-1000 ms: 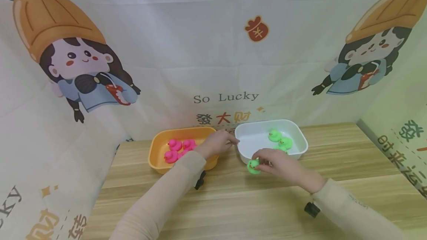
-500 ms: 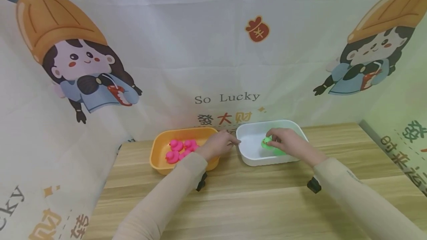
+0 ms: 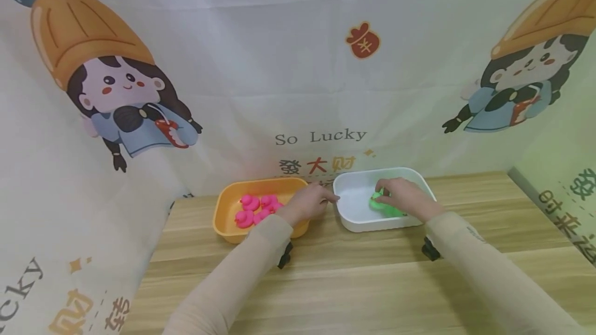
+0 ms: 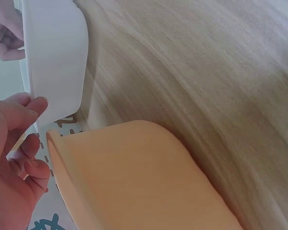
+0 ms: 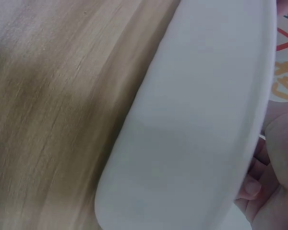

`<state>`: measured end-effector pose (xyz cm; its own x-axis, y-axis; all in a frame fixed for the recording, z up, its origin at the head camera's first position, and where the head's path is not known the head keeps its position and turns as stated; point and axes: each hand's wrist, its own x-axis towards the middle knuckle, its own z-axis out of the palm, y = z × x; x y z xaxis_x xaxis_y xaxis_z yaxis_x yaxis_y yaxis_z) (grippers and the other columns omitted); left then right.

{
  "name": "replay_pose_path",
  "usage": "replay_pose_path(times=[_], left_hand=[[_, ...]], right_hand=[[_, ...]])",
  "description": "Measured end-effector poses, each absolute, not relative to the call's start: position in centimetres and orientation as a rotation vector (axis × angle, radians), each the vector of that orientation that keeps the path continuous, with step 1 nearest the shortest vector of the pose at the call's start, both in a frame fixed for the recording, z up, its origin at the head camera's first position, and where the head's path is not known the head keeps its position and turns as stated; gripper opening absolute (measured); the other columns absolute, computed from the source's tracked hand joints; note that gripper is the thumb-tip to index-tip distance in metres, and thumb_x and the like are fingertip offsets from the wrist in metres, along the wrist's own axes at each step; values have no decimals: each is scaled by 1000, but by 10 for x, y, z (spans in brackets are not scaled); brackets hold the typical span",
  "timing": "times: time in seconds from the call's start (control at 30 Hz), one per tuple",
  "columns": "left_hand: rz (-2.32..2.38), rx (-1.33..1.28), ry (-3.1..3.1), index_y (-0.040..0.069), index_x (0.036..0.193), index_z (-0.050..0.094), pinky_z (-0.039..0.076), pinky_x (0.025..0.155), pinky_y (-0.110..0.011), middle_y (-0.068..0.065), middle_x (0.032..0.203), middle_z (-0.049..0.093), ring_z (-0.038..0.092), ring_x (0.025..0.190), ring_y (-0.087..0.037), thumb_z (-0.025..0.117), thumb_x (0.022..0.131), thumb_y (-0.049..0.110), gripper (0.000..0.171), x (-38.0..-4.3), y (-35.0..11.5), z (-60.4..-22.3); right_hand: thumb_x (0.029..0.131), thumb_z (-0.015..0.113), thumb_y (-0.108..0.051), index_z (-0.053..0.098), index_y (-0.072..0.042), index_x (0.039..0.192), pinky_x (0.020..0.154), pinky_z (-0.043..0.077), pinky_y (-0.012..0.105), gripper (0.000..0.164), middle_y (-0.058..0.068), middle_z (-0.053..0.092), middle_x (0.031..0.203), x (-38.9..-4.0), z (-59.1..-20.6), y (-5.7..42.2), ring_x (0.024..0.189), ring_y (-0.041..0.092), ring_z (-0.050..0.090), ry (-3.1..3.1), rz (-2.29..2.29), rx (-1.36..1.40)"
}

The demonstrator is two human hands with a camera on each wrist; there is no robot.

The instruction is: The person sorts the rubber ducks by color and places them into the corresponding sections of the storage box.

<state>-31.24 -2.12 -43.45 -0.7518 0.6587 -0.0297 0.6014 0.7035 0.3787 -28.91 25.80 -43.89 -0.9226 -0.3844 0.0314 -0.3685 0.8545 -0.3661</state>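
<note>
In the head view my right hand [image 3: 404, 195] is inside the white plastic basin [image 3: 356, 225], its thumb and fingers holding a green rubber duck [image 3: 375, 201]. More green [image 3: 393, 212] shows just under that hand, partly covered by it. My left hand [image 3: 308, 201] reaches over the orange basin's right end and pinches the left rim of the white basin. The left wrist view shows its fingertips [image 4: 37, 104] at that rim. In the right wrist view the basin wall hides the duck and part of my right hand [image 5: 273, 177].
An orange basin [image 3: 223, 232] with several pink rubber ducks [image 3: 250, 202] stands left of the white one. Both rest on a wood-grain table [image 3: 354, 288] against a printed cloth backdrop [image 3: 261, 66]. Dark wrist cameras [image 3: 430, 248] sit under the sleeves.
My right hand has carried the green duck from in front of the white basin over its front rim, then down inside. The left hand has stayed at the rim.
</note>
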Motion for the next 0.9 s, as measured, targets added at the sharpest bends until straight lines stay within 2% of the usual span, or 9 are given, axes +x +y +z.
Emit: replay_pose_path(times=[0.27, 0.33, 0.47, 0.53, 0.77, 0.9], left_hand=[[563, 1041, 2742, 12, 131, 73, 53, 98, -35, -3, 124, 75, 67, 117, -22, 53, 101, -1, 38, -310, -24, -437], [557, 1053, 2748, 11, 131, 73, 53, 102, -36, -3, 125, 75, 67, 119, -22, 53, 102, -1, 37, -310, -24, -437], [538, 1078, 2772, 10, 130, 73, 44, 114, -40, -3, 128, 73, 64, 126, -22, 53, 103, 1, 36, -308, -24, -438], [558, 1080, 2771, 9, 130, 73, 42, 116, -40, -3, 130, 73, 63, 127, -22, 52, 104, 1, 35, -306, -24, -438], [804, 1048, 2719, 6, 132, 71, 51, 107, -40, -9, 127, 73, 66, 117, -24, 51, 105, 6, 34, -293, -34, -432], [876, 1045, 2709, 8, 138, 67, 51, 107, -43, -12, 133, 70, 66, 119, -26, 52, 105, 9, 37, -284, -41, -425]], right_hand=[[95, 76, -19, 70, -3, 108, 69, 52, 38, 21, 3, 69, 83, -296, -447, 255, 75, 17, 61, 2978, -546, -585], [95, 76, -19, 70, -3, 108, 69, 52, 37, 21, 3, 69, 84, -296, -449, 254, 75, 17, 61, 2977, -541, -576], [96, 75, -19, 70, -3, 109, 70, 53, 39, 22, 4, 70, 86, -295, -447, 253, 77, 19, 62, 2985, -516, -579], [96, 74, -18, 71, -3, 110, 73, 54, 40, 20, 6, 71, 88, -294, -445, 254, 79, 20, 64, 3005, -495, -585], [99, 69, -12, 72, 2, 108, 78, 57, 46, 18, 7, 72, 88, -277, -436, 262, 82, 23, 67, 3061, -554, -656], [98, 68, -10, 72, 4, 109, 76, 57, 44, 18, 7, 72, 89, -263, -433, 269, 81, 21, 66, 3082, -631, -714]])
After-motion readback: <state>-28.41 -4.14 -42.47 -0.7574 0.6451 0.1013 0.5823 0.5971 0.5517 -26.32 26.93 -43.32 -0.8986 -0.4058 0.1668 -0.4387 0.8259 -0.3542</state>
